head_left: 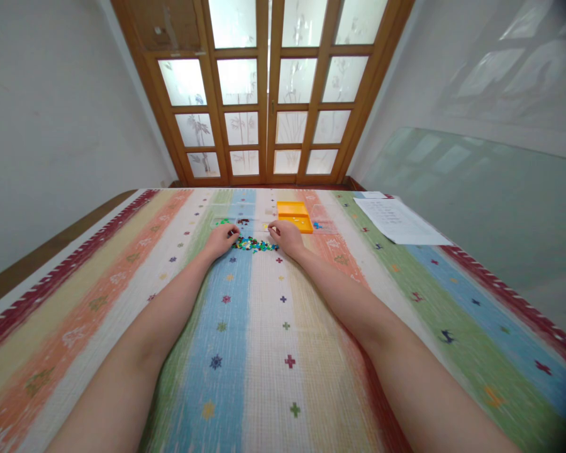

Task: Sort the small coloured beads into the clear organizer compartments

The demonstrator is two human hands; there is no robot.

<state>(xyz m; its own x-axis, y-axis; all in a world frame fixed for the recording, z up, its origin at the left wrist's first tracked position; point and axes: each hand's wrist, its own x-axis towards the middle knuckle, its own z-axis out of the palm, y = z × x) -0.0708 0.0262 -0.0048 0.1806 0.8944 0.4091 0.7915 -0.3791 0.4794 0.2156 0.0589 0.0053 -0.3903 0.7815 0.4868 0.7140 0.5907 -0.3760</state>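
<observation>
A pile of small mixed-colour pieces, green, blue, yellow and dark red, lies on the striped cloth between both hands. My left hand is at the pile's left end, its fingers bent together; anything between them is too small to make out. At the right end, my right hand has thumb and fingertips drawn into a pinch, with its contents unclear. Beyond the hands are clear trays holding green pieces, dark red pieces and blue pieces. Behind my right hand stands an open orange box with a few small pieces inside.
The striped tablecloth covers the long table. White printed sheets lie at the far right. A glass panel leans along the right wall, and wooden doors with glass panes stand past the table's far edge.
</observation>
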